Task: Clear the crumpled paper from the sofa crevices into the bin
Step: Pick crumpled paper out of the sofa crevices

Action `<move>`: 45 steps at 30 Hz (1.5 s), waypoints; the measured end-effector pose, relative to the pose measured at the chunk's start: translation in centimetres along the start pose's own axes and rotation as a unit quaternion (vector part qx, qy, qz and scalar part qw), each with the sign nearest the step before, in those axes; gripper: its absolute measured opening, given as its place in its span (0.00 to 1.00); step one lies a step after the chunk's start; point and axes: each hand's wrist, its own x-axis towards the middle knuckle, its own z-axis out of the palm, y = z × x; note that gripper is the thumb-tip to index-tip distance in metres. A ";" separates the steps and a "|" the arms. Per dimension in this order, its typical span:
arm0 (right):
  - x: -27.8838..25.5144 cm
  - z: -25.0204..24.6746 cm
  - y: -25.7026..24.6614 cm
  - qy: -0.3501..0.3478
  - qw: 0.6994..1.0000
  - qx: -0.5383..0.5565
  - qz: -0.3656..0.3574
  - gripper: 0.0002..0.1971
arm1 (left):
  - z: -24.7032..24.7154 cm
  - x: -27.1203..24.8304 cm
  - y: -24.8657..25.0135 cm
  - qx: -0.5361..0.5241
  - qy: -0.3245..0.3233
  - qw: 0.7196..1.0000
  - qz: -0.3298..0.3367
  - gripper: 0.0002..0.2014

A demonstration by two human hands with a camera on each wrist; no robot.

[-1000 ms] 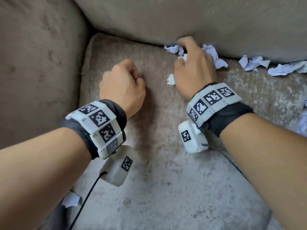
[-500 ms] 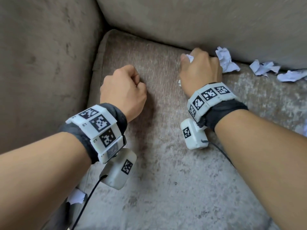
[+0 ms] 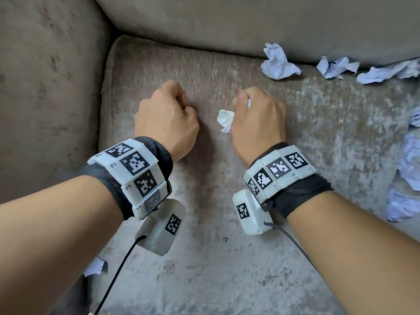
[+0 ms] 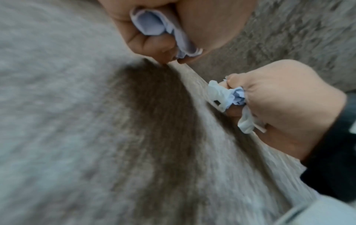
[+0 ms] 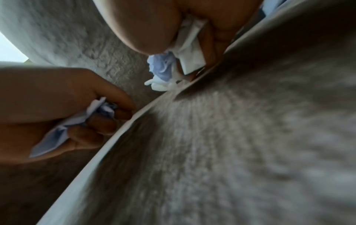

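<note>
The scene is a sofa corner covered in grey-brown plush fabric. The seat cushion (image 3: 204,258) has a worn, patchy pile; the armrest (image 3: 50,92) rises at the left and the back cushion (image 3: 227,21) at the top.

Both hands are closed fists just above the seat, near each other but apart. The left hand (image 3: 166,119) is clenched around a crumpled paper (image 4: 152,25), seen from the left wrist view. The right hand (image 3: 259,119) grips another paper wad (image 3: 225,120), which sticks out beside the thumb.

More crumpled papers (image 3: 279,62) lie along the crevice under the back cushion, and some at the right edge of the seat.
</note>
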 end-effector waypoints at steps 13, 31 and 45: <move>-0.9 -8.4 9.2 0.016 0.992 0.024 0.123 0.22 | 5.9 -0.1 10.4 0.027 -0.055 0.992 0.114 0.22; 0.5 -8.2 12.5 0.061 0.988 0.066 0.124 0.28 | 9.6 0.1 10.3 0.053 -0.049 0.989 0.130 0.21; 5.7 -8.0 11.3 0.011 0.994 -0.020 0.108 0.17 | 9.0 -2.2 5.9 -0.139 -0.133 0.979 0.062 0.32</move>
